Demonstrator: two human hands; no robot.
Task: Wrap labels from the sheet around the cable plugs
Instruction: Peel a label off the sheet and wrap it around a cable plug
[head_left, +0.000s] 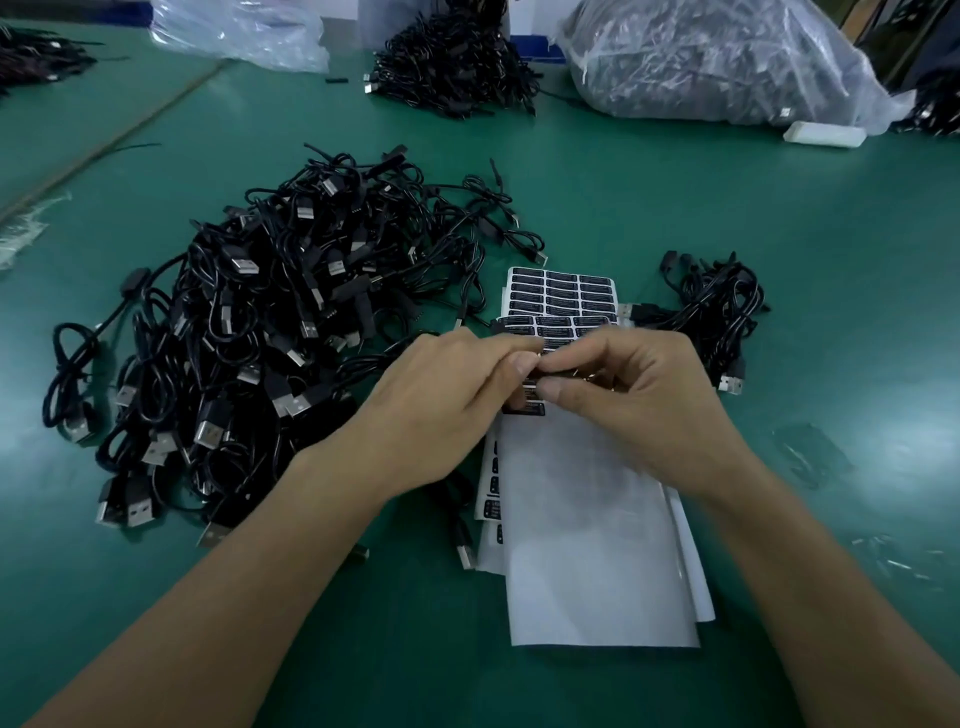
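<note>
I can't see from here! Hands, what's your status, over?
Left hand, right hand both pinching one small black piece over label sheet. Cable pile at left. Nothing blocking.

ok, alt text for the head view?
The left hand and right hand meet over label sheets, fingers pinching a small black item between them. A big pile of black USB cables lies to their left and a smaller bundle to the right, on a green table.
</note>
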